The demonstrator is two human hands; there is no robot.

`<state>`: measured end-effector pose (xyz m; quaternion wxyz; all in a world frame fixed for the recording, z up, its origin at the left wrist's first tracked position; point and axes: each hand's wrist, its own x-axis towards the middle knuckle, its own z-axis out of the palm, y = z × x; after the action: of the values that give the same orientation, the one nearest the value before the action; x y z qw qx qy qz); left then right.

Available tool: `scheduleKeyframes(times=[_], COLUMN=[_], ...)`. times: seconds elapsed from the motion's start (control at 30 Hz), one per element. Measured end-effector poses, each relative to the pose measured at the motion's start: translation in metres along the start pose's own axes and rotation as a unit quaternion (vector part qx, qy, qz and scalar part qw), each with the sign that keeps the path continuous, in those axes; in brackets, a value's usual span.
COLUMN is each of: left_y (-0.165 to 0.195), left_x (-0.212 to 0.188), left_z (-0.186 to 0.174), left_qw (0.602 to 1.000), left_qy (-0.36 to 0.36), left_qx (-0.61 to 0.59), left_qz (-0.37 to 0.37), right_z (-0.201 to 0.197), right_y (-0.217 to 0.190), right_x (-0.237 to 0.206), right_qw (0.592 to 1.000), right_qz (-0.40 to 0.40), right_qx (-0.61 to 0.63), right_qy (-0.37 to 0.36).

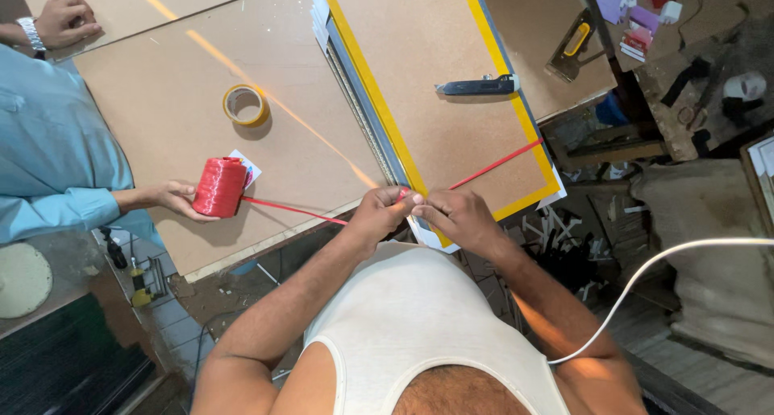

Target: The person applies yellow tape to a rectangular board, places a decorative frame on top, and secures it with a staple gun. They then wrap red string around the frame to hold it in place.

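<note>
While both forearms reach forward from the chest, the left hand (379, 215) and right hand (458, 219) meet knuckle to knuckle at the near edge of the board stack (435, 133), fingers curled, each pinching the red string (493, 166). From the right hand the string runs taut up and away across the yellow-bordered top board; from the left hand it runs sideways to a red spool (219, 187), which a co-worker's hand (173, 197) steadies well to the left. Beyond the hands a knife (477, 85) lies on the stack. A tape roll (245, 105) sits farther left on the brown table (161, 117), with bare surface around it. Clutter crowds the floor right of the right hand.
</note>
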<state>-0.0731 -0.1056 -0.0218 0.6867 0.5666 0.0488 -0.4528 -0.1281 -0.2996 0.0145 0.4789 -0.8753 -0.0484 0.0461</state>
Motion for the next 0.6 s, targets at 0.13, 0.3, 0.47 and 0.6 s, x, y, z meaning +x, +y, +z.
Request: scheduleKeyframes(times=[0.13,0.3,0.47,0.6], left_y=[-0.012,-0.022,-0.019,0.007], left_x=[0.009,0.007,-0.001,-0.018], left_z=[-0.013,-0.043,-0.043,-0.035], left_qw=[0.989,0.872,0.919,0.935], left_qy=[0.013,0.117,0.124,0.083], left_qx=[0.103,0.394,0.342,0.33], left_qz=[0.106,0.265,0.154,0.099], right_z=[-0.007,-0.024,-0.031,-0.054], right_y=[0.024,0.054,0.05,0.038], right_x=[-0.002,0.003,0.005,0.033], right_qw=[0.872,0.824,0.942,0.949], right_qz=[0.277,0.35,0.251,0.107], right_qx=[0.398,0.445,0.223,-0.293], right_qy=[-0.064,0.022,0.004,0.05])
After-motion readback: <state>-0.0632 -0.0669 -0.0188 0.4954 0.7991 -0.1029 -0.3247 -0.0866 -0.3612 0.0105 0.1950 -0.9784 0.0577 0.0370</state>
